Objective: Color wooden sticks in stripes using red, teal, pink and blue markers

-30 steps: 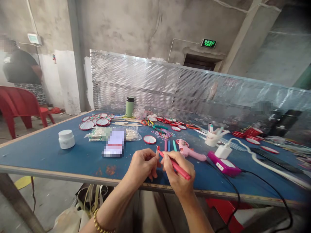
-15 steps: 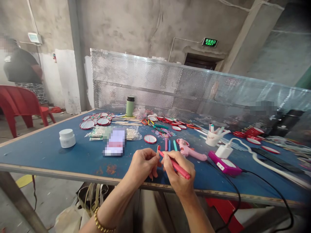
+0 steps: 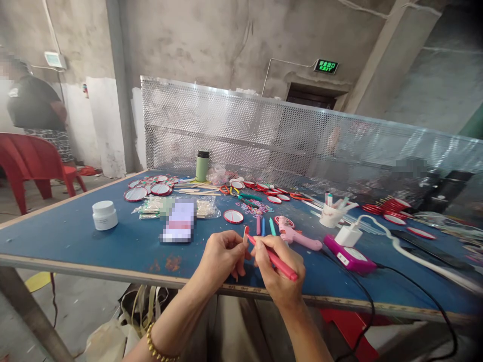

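Observation:
My left hand (image 3: 225, 254) pinches a small wooden stick (image 3: 245, 236) upright near the table's front edge. The stick's upper end is coloured red. My right hand (image 3: 281, 269) is closed round a red marker pen (image 3: 277, 259), whose tip touches or nearly touches the stick's coloured part. Just beyond my hands lie a blue marker (image 3: 263, 226), a teal marker (image 3: 272, 226) and a dark pink one (image 3: 258, 225). A round white disc with a red rim (image 3: 233, 216) lies beyond my left hand. To the right is a pink glue gun (image 3: 300, 238).
A phone (image 3: 178, 221) and a white jar (image 3: 104, 215) stand left on the blue table (image 3: 132, 256). Behind are pliers (image 3: 251, 197), more discs and a green bottle (image 3: 202, 167). A purple power strip (image 3: 349, 255) with cables sits right, beside a cup of pens (image 3: 332, 213). A person (image 3: 35, 108) stands far left.
The red marker and my right hand have shifted very slightly, the pen's rear end going a little right and down. My left hand and the stick stay almost in place.

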{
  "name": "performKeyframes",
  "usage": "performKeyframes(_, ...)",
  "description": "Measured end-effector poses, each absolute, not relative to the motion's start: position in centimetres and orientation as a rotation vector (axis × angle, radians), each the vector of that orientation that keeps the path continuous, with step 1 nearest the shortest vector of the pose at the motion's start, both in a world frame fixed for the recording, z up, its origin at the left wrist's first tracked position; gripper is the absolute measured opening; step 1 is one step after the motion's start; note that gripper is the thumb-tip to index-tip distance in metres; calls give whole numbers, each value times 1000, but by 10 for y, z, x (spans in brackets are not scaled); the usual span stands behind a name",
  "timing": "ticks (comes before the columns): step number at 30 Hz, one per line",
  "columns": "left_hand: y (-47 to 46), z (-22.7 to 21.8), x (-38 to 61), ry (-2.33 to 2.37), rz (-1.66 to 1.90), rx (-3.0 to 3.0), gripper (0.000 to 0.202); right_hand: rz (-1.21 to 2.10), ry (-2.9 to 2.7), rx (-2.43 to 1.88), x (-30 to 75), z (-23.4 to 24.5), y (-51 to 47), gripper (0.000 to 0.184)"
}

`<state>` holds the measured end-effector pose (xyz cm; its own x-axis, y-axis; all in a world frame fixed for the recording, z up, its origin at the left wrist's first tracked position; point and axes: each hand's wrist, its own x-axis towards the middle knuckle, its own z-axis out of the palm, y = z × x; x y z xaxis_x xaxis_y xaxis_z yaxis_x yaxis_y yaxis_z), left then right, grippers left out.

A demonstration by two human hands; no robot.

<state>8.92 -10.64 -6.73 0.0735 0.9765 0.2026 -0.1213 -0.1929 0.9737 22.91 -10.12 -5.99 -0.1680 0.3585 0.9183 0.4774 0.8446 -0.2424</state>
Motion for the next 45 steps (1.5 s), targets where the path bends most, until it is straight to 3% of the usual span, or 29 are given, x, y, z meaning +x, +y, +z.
performKeyframes(45, -108, -67, 90, 982, 1338, 1314, 37, -178, -1793, -631, 227, -58, -101, 13)
